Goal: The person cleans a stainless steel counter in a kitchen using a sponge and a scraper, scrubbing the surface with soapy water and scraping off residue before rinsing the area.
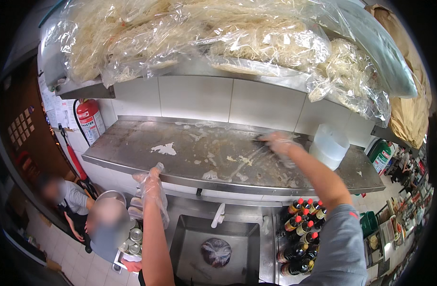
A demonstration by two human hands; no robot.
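Before me at chest height runs a stainless-steel wall shelf (125, 143), wet and streaked, with patches of foam and bits of pale residue. My right hand (281, 143), in a clear plastic glove and blurred, presses toward the back of the shelf. A dark scrubbing pad (259, 138) shows partly under its fingers; the rest is hidden. Just right of that hand stands a translucent white plastic container (329, 148). My left hand (152, 180), in a loose clear glove, grips the shelf's front edge (182, 178), its fingers partly hidden.
Bagged dry noodles (261, 39) fill the upper shelf. Below lie a sink (182, 243) holding a plastic-wrapped bundle (216, 252), a faucet (218, 215), several sauce bottles (300, 236) and cans (135, 236). A fire extinguisher (91, 121) hangs left. People (73, 196) stand at lower left.
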